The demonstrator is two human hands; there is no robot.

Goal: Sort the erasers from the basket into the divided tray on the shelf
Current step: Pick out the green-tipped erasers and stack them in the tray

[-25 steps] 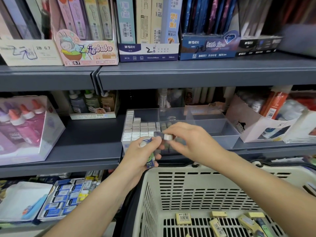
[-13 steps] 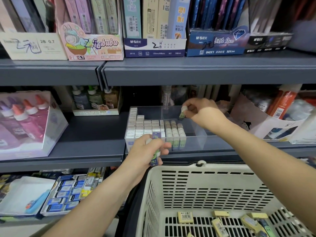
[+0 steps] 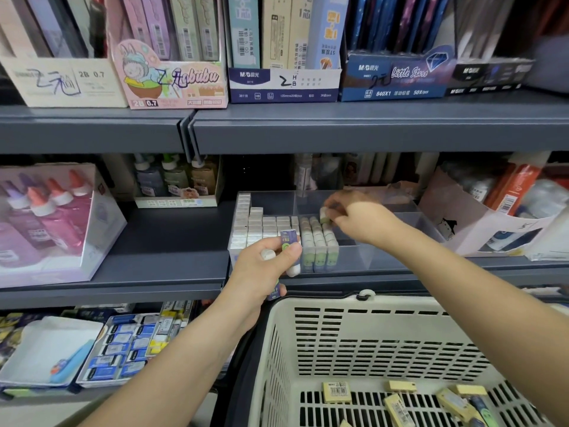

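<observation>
The right hand (image 3: 354, 220) is reaching over the clear divided tray (image 3: 385, 260) on the middle shelf (image 3: 172, 241). Its grip is pinching one small eraser (image 3: 324, 214) between thumb and fingertips, just above the far end of the green-sleeved rows (image 3: 317, 241) in the tray's second compartment from the left. Whether that eraser is touching the ones below cannot be told.

The left hand (image 3: 264, 269) is hovering at the tray's near left corner. Its grip is curling round a few erasers, and one purple-sleeved eraser (image 3: 289, 241) is sticking up between thumb and forefinger.

White-topped erasers (image 3: 261, 226) are standing in tight rows in the leftmost compartment, stepping higher toward the far left corner.

The cream basket (image 3: 323, 306) is sitting near, just below the shelf edge. Several yellow erasers (image 3: 337, 392) are lying loose on its slotted floor, most of them toward the right.

On the same shelf, well to the left, a box of pink and purple glue bottles (image 3: 46, 223) is standing, and pencil boxes (image 3: 283, 84) are lining the shelf above.
</observation>
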